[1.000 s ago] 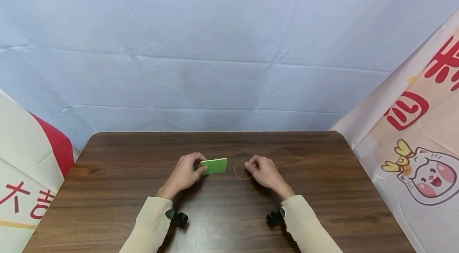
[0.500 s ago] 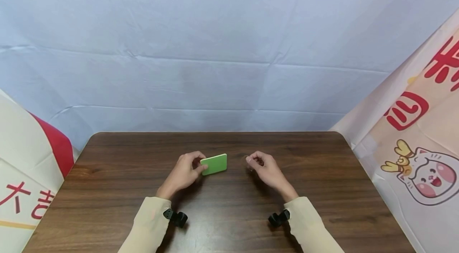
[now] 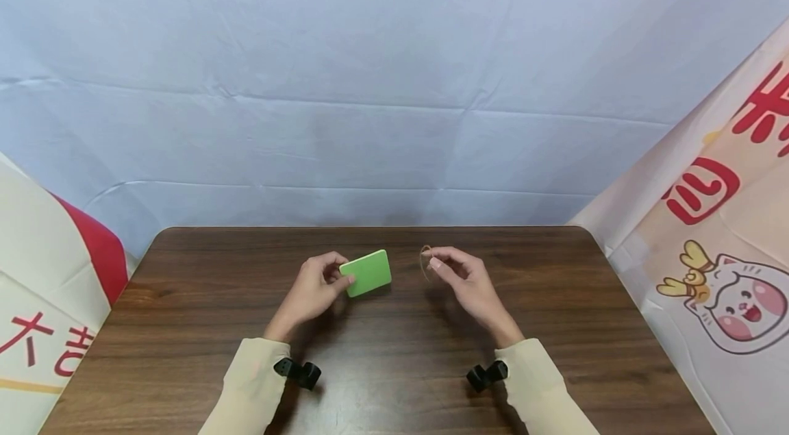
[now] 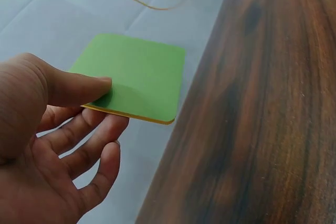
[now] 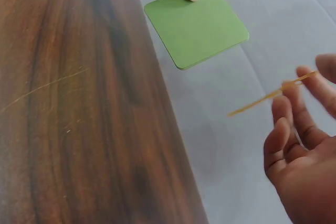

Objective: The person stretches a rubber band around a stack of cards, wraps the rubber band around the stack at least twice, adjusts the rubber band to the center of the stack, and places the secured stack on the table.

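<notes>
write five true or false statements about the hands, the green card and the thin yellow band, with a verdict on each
1. The left hand grips the green card with the thumb on its green face. True.
2. The thin yellow band is wrapped around the green card. False: it is apart from the card, held in the right hand.
3. The green card has sharp, pointed corners. False: its corners are rounded.
4. A black device shows at each wrist. True.
5. Both sleeves are dark blue. False: they are pale cream.
</notes>
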`<state>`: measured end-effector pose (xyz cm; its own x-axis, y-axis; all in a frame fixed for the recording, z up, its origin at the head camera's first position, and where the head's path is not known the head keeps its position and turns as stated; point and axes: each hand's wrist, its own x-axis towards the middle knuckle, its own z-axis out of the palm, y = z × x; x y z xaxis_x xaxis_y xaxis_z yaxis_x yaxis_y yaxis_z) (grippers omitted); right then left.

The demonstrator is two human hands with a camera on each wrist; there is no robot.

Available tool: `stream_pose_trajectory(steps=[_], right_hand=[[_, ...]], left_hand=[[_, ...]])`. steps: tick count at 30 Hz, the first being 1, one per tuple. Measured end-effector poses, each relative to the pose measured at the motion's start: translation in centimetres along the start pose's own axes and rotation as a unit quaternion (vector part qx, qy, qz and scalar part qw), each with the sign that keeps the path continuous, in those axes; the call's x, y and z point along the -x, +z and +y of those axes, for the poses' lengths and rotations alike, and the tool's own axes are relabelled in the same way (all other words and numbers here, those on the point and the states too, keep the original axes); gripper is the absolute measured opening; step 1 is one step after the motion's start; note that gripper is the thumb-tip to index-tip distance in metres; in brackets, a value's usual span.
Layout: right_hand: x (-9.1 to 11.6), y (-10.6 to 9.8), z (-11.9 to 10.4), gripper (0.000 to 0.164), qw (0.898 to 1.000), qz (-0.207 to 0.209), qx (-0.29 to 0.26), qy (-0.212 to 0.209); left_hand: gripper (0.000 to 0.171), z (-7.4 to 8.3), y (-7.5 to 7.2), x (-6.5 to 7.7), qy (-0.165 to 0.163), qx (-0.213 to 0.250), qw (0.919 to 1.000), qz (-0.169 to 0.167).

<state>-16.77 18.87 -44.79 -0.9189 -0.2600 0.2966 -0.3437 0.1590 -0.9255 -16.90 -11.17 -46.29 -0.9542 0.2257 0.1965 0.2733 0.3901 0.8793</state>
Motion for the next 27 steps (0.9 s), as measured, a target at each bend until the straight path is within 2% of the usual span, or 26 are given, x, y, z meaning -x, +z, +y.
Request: stream_pose_trajectory(steps=[5,11,16,20,27], right_hand=[[-0.2,-0.1,-1.0,0.024,0.997,0.014,-0.031,-0.066],[-0.6,0.0,-1.7,0.024,0.989,0.039,-0.066,-0.122],[-0.7,0.2,-2.0,0.026,0.984,0.059,-0.058,-0.156],[-0.8,0.4,-2.2,0.033,0.983,0.075,-0.043,-0.161],[-0.8,0.5,-2.5,0.053,0.988,0.086,-0.003,-0.128]], left_hand=[[0.013,0.5,-0.3,-0.1,0.010,0.024,0.9996,0.015],[0.015,1.1,-0.7,-0.2,0.001,0.047,0.9985,0.026],[0.015,1.8,-1.0,-0.2,-0.004,0.061,0.9977,0.029],[0.014,2.3,-1.2,-0.3,-0.002,0.078,0.9965,0.030],[0.014,3.2,-1.3,-0.3,-0.012,0.108,0.9938,0.024]])
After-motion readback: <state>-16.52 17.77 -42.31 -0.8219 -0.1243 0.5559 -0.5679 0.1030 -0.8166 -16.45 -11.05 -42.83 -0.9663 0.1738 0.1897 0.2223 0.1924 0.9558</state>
